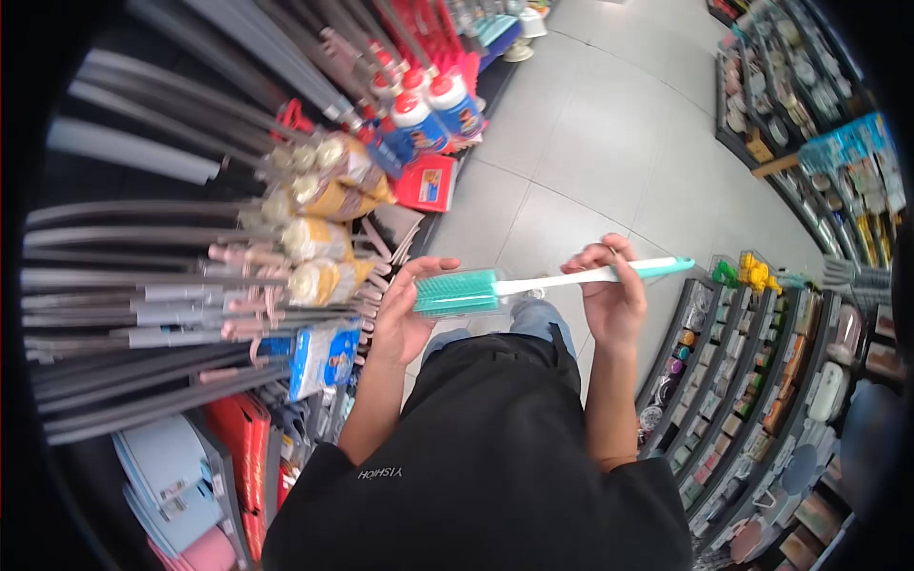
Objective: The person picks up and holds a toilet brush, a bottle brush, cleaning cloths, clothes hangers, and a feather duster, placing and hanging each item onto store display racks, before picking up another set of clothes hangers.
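Observation:
A long cleaning brush (557,282) lies level across the front of my body, held in both hands. Its teal bristle head (457,293) points left and seems to sit in a clear plastic cover. The white handle runs right and ends in a teal tip. My left hand (400,309) grips the bristle end, with the thumb and fingers around its outer edge. Around the handle, toward its teal end, my right hand (614,300) is closed with the fingers curled.
At left stands a crowded rack of long poles (143,238) and mops, with white and blue bottles (419,122) beyond. Blue boxes (171,476) lie below. On the right, curved shelves (724,381) hold many small goods. A grey tiled floor (571,124) runs between them.

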